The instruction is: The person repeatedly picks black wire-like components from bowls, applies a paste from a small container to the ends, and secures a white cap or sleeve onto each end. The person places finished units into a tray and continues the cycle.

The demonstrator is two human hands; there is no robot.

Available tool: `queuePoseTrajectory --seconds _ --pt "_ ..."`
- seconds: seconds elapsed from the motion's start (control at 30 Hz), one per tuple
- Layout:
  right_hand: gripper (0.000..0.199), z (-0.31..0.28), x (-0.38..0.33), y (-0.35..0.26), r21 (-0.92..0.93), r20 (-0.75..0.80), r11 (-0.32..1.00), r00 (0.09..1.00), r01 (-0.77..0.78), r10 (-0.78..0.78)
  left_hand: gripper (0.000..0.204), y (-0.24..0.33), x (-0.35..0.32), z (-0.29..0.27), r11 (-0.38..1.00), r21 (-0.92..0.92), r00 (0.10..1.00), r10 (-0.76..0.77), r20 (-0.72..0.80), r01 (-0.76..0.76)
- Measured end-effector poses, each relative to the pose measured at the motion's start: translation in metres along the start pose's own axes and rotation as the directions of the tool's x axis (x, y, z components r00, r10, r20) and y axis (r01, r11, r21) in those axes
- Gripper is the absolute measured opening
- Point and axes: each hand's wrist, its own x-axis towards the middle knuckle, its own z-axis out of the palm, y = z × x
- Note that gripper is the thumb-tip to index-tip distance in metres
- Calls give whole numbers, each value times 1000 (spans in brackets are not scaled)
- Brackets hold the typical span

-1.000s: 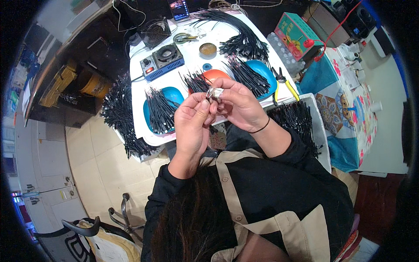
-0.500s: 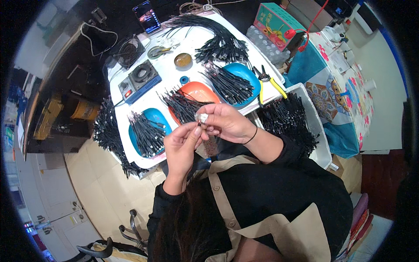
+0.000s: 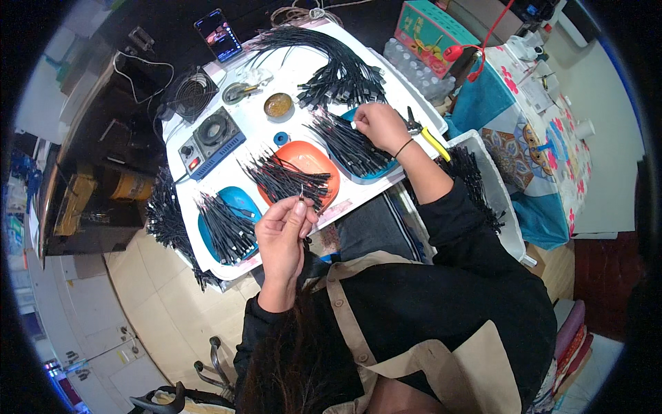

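Near the front edge of the table, my left hand pinches a short black cable between thumb and fingers, its thin wire end pointing up. My right hand is reached out over the far end of a bundle of black cables in the right blue tray. Its fingers are closed together, with a small white patch at the fingertips; what they hold is hidden. Between the hands, an orange tray carries another cable bundle.
A left blue tray also carries cables. Behind stand a control box with a dial, a round tin of amber material, a small fan and a lit phone. Yellow-handled pliers lie beside my right wrist.
My right hand has left my left hand and moved up and right to the cables in the right blue tray. My left hand stays near its place, still pinching the cable.
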Motion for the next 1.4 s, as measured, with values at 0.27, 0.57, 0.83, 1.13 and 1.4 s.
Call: queuePoseTrajectory --seconds 0.27,0.57,0.83,1.13,1.4 --pt "9 -34 -31 -51 48 -508 930 811 365 -292 18 7 1 6 991 8 988 135 -76 -134" --pt "10 -23 -112 -145 666 -158 700 966 257 -204 20 12 -4 19 939 -44 935 333 -127 -340" --pt "12 -18 -121 -156 510 -204 767 921 389 -332 19 15 -14 12 953 -33 950 298 -91 -302" --pt "13 -39 -106 -149 716 -64 663 966 220 -252 15 16 -23 11 928 164 935 349 -61 -335" --pt "12 -33 -105 -154 769 -70 592 953 239 -294 13 15 -25 10 957 0 954 289 -75 -290"
